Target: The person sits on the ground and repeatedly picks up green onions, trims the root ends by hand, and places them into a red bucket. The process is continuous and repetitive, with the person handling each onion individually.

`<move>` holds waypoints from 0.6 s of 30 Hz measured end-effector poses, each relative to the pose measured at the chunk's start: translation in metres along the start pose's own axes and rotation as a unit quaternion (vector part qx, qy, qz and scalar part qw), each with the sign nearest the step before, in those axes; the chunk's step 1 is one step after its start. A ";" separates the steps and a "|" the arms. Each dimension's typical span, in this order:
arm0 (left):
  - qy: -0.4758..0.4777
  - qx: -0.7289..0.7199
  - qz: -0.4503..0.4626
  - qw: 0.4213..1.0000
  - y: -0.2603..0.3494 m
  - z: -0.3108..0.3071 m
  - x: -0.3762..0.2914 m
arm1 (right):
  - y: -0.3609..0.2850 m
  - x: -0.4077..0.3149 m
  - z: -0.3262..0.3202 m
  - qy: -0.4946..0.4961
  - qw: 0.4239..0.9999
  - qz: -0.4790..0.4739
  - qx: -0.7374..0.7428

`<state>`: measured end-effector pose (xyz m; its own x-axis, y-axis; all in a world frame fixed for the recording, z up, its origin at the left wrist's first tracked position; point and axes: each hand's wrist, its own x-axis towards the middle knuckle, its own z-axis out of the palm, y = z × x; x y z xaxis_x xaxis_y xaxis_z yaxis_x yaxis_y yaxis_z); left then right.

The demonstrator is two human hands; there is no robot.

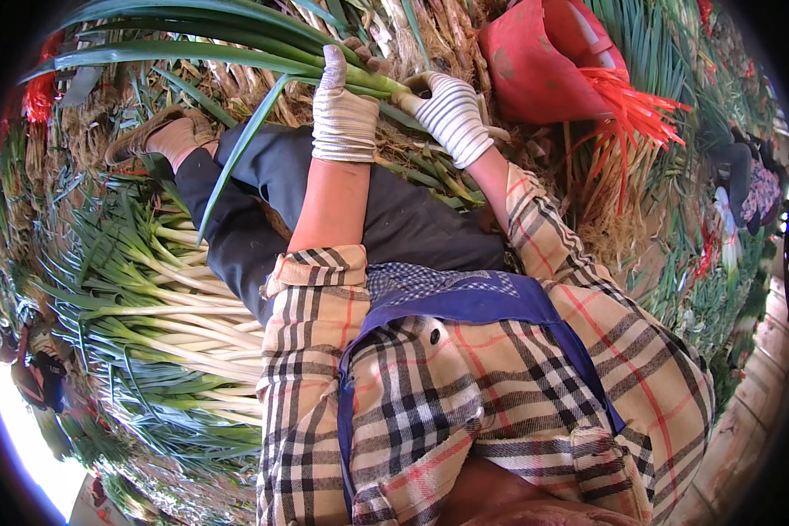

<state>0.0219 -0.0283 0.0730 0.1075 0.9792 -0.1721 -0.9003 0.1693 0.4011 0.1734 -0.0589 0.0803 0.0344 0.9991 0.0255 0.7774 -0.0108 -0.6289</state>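
My left hand, in a striped white glove with bare, dirt-stained fingertips, is closed around a large green onion, thumb on top. The onion's long green leaves spread toward the upper left, and one leaf hangs down across my trouser leg. At the pale lower end of the stalk, my right hand, gloved the same way, pinches it between thumb and fingers. Both hands are above the lap, beyond my dark trousers. Below the right hand lie loose green leaves and dry peelings.
Rooted, soil-brown onions lie beyond my hands. Clean white-stalked onions are heaped beside my left leg. At right stands a red container with red plastic strips hanging out. Other people are at the far right and far left.
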 end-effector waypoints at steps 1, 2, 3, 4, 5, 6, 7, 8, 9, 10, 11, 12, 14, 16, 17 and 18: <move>-0.009 -0.008 -0.003 1.000 0.000 -0.003 0.002 | 0.001 0.000 0.001 -0.004 1.000 0.004 0.004; -0.010 -0.009 -0.004 1.000 -0.001 -0.005 0.003 | 0.001 0.000 0.002 -0.008 1.000 0.008 0.009; -0.011 -0.010 -0.007 1.000 -0.001 -0.005 0.003 | 0.001 -0.001 0.001 -0.012 1.000 0.013 0.014; -0.012 -0.012 -0.010 1.000 -0.002 -0.004 0.003 | 0.000 -0.002 0.001 0.001 1.000 -0.004 0.010; -0.013 -0.011 -0.012 1.000 -0.003 -0.004 0.002 | 0.002 -0.002 0.001 0.005 1.000 0.001 0.013; -0.014 -0.012 -0.015 1.000 -0.003 -0.003 0.002 | 0.003 -0.002 0.003 0.009 1.000 0.005 0.014; -0.016 -0.012 -0.017 1.000 -0.003 -0.003 0.002 | 0.006 -0.001 0.004 0.012 1.000 0.010 0.016; -0.018 -0.012 -0.019 1.000 -0.004 -0.002 0.001 | 0.013 0.001 0.007 0.015 1.000 0.008 0.013; -0.019 -0.009 -0.017 1.000 -0.003 -0.001 0.000 | 0.011 0.000 0.004 0.013 1.000 0.005 0.020; -0.021 -0.007 -0.016 1.000 -0.002 0.000 0.000 | 0.007 -0.001 -0.001 0.011 1.000 0.003 0.028; -0.023 -0.004 -0.014 1.000 -0.001 0.001 -0.001 | 0.004 -0.003 -0.005 0.009 0.999 0.001 0.035; -0.030 -0.004 -0.013 0.999 0.000 0.004 -0.002 | 0.007 -0.005 -0.011 0.010 0.998 -0.025 0.058; -0.045 -0.004 -0.010 0.999 0.003 0.009 -0.003 | 0.002 -0.005 -0.014 0.021 0.998 -0.060 0.008; -0.026 -0.022 -0.017 0.999 0.002 0.007 -0.003 | 0.001 -0.004 -0.016 0.030 0.992 -0.107 -0.067; -0.017 -0.031 -0.021 0.999 0.002 0.005 -0.003 | 0.004 -0.005 -0.013 0.028 0.990 -0.115 -0.078; -0.026 -0.036 -0.023 0.999 0.002 0.003 -0.002 | 0.003 -0.005 -0.011 0.018 0.989 -0.111 -0.098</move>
<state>0.0213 -0.0294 0.0766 0.1685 0.9755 -0.1416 -0.9216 0.2068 0.3283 0.1831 -0.0642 0.0868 -0.1321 0.9755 0.1759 0.8747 0.1982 -0.4423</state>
